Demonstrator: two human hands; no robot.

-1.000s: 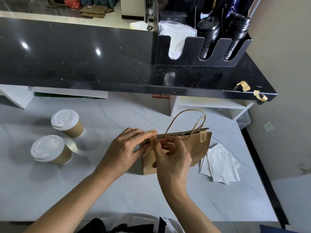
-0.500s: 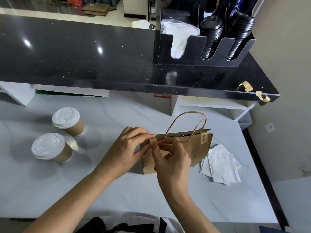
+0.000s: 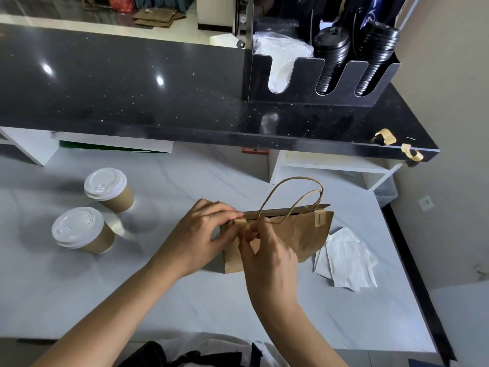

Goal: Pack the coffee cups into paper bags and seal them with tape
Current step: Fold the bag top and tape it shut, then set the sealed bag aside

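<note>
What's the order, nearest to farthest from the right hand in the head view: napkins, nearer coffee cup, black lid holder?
From the right hand:
1. Napkins, just to its right on the white counter.
2. Nearer coffee cup, far to its left.
3. Black lid holder, up on the dark upper counter, behind.

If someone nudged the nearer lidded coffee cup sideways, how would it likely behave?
The nearer cup stands upright, tall on a narrower base, so it may tip rather than slide. Its paper wall likely dents under a hard squeeze. Fill level is hidden by the lid, so weight is uncertain.
</note>
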